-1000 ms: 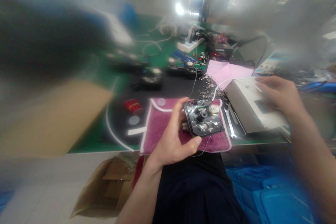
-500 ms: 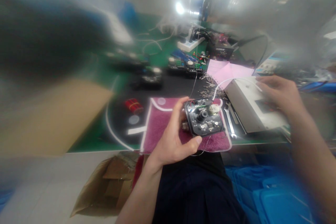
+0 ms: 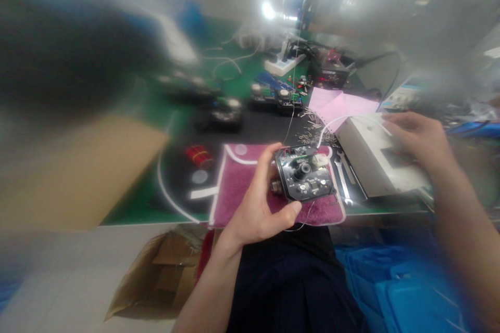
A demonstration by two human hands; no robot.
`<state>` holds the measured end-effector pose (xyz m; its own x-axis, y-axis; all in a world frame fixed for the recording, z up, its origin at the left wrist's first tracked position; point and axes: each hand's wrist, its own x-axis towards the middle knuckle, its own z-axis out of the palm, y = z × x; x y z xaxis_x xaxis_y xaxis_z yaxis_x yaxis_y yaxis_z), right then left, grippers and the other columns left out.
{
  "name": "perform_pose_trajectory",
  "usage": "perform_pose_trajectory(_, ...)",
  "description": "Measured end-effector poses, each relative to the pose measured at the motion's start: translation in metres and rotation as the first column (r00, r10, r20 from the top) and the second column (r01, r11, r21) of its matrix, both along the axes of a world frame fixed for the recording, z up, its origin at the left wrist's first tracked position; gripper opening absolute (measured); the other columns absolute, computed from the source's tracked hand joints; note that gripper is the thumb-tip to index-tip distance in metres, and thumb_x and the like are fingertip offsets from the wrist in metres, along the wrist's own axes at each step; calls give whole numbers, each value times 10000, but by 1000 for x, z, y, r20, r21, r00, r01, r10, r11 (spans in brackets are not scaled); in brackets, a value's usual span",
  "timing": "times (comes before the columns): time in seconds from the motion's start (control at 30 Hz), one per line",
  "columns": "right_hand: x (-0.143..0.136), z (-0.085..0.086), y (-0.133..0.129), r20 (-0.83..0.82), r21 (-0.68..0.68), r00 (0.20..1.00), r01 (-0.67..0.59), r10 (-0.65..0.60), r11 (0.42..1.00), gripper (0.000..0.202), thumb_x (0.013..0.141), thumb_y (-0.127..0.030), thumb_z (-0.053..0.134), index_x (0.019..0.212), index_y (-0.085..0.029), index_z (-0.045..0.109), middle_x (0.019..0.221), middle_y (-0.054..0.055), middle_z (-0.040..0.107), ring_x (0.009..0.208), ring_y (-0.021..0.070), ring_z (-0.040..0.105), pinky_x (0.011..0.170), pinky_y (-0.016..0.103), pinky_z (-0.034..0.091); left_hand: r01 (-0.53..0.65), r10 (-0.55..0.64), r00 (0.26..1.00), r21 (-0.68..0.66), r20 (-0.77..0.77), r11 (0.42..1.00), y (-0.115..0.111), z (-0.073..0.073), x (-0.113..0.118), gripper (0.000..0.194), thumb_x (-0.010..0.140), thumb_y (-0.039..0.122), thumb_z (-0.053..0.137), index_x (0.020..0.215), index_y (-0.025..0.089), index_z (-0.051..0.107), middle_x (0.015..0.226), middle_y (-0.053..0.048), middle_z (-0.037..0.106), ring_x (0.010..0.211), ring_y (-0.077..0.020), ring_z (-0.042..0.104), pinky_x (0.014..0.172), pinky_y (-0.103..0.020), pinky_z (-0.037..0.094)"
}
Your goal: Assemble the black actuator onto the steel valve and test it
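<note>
Left hand (image 3: pixel 255 208): grip closed around black module (image 3: pixel 303 181), held above maroon cloth (image 3: pixel 238 187) at desk edge.
Right hand (image 3: pixel 420 140): resting flat on white box (image 3: pixel 371 158), right of module; grip loose, clasping nothing.

Left hand (image 3: pixel 255 208) grips the black device (image 3: pixel 303 181) over the pink towel (image 3: pixel 238 187); right hand (image 3: pixel 420 140) rests on the white box (image 3: pixel 371 158).

Wrench (image 3: pixel 342 179) between cloth mat (image 3: pixel 238 187) and box (image 3: pixel 371 158), right of module (image 3: pixel 303 181).
</note>
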<state>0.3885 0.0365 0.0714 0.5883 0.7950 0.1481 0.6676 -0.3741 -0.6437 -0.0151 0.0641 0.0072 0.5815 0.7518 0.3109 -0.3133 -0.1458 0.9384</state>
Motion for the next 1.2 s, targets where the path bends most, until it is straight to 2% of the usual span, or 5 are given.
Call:
perform_pose_trajectory(0.43,0,-1,1,16,11,1000,-5,5,1000,443,827,-580,764,1121,-250,794,1114,114,795,612,217,683,359,275,518,9,-9,1000,4,-5,1000,0,1,1,1010,822,328,766,1629,276,162,1492,-138,505,1301,-322,586,1146,-514,485)
perform_pose_trajectory(0.73,5,-4,1,40,16,998,-39,39,999,456,843,-597,743,1142,-254,781,1231,99,768,659,205,698,392,261,537,3,-3,1000,18,-10,1000,1,0,1,1020,816,337,770,1630,275,158,1529,-144,489,1337,-332,569,1162,-515,475)
perform_pose_trajectory(0.97,2,-2,1,20,16,1000,-7,7,1000,472,821,-598,765,1131,-243,793,1157,118,783,666,227,696,366,268,524,6,-6,1000,12,-7,1000,1,1,0,1003,815,327,770,1623,277,178,1600,-141,424,1322,-322,581,1167,-511,471)
perform_pose_trajectory(1.2,7,-4,1,61,17,998,-32,31,999,447,843,-585,746,1136,-250,788,1208,101,778,670,204,694,385,242,516,3,-2,1000,27,-23,1000,1,2,0,1015,807,320,767,1625,279,167,1593,-142,420,1365,-339,542,1166,-513,473)
